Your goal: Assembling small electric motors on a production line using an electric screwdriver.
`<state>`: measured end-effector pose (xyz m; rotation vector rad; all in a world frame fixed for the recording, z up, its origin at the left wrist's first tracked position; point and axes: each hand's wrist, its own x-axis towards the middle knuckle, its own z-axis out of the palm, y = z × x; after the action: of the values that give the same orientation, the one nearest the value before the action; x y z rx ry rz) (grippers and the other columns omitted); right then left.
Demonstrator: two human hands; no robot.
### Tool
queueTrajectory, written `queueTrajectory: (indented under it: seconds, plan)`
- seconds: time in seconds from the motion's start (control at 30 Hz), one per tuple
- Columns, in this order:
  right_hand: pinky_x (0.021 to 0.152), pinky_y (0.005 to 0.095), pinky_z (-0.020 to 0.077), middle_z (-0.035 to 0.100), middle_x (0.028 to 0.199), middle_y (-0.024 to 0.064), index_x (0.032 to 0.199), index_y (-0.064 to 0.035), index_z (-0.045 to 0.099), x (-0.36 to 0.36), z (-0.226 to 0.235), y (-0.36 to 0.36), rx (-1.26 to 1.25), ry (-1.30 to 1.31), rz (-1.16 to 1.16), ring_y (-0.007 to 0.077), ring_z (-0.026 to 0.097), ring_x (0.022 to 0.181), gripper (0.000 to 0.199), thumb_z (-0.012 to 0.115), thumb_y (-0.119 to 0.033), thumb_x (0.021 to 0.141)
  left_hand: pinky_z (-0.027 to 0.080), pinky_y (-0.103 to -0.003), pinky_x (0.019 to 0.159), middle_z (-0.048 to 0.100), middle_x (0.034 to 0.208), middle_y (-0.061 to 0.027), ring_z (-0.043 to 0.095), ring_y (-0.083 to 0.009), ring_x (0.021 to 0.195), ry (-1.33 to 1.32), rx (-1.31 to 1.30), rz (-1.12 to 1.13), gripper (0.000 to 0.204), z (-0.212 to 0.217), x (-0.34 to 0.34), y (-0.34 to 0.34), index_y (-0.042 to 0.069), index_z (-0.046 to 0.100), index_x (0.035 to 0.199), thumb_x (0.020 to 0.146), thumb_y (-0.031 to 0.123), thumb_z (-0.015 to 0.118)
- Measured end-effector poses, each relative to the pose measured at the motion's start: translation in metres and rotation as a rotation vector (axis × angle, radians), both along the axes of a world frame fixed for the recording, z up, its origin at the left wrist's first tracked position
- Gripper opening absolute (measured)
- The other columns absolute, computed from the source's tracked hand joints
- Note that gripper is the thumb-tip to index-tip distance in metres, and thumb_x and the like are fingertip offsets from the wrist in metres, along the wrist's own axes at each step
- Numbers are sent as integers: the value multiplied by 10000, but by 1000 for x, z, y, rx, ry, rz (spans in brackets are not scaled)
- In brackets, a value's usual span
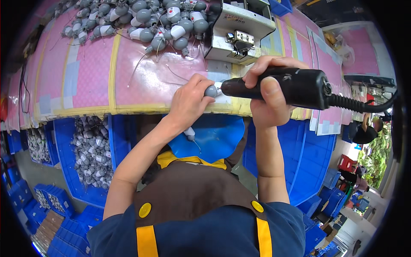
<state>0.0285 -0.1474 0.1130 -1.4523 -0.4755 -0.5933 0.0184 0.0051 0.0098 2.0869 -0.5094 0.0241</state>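
You're looking down past your brown apron w/ yellow straps [145,240] to a blue bin [214,137] in your lap, where one small grey-and-white part [189,134] w/ a thin wire lies on the blue. Further left, below the bench edge, a blue crate [92,150] is full of the same grey parts. Your left hand [188,100] is curled shut, fingertips pinching a small grey rounded part [210,91] right at the front edge of the bench; the part is mostly hidden by your fingers, only its grey dome shows. Your right hand [269,94] is wrapped tight round a black power driver [282,88]. The driver's long axis runs roughly horizontal across the view, tip pointing left and touching the grey part, its coiled black cable [359,105] trailing off right. It's matte black, fat at the cable end, tapering toward the tip. The bench [92,73] is covered in pink mat w/ yellow tape lines and pale patches. Beyond your hands sits a grey metal machine [239,30], and at the far edge a heap of grey-and-white parts [141,19] w/ loose wires. Far right, more blue crates [325,201] stand on the floor.
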Motion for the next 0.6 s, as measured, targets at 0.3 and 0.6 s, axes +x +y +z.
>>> queueTrajectory:
  seconds: [0.3, 0.6]
  plan:
    - [551, 324, 468, 522, 704, 138, 994, -23, 411, 5, -18, 2, 65, 115, 112, 189, 506, 553, 349, 649, -160, 778, 479, -400, 669, 544, 930, -92, 590, -318, 801, 44, -35, 18, 358, 0, -1, -1, 45, 590, 990, 656, 40, 717]
    - [539, 314, 464, 533, 708, 135, 989, -28, 427, 4, -17, 0, 59, 86, 185, 183, 510, 560, 368, 676, -176, 764, 477, -398, 654, 543, 923, -91, 588, -316, 792, 27, -57, 6, 365, -3, 0, -2, 46, 587, 985, 645, 32, 720]
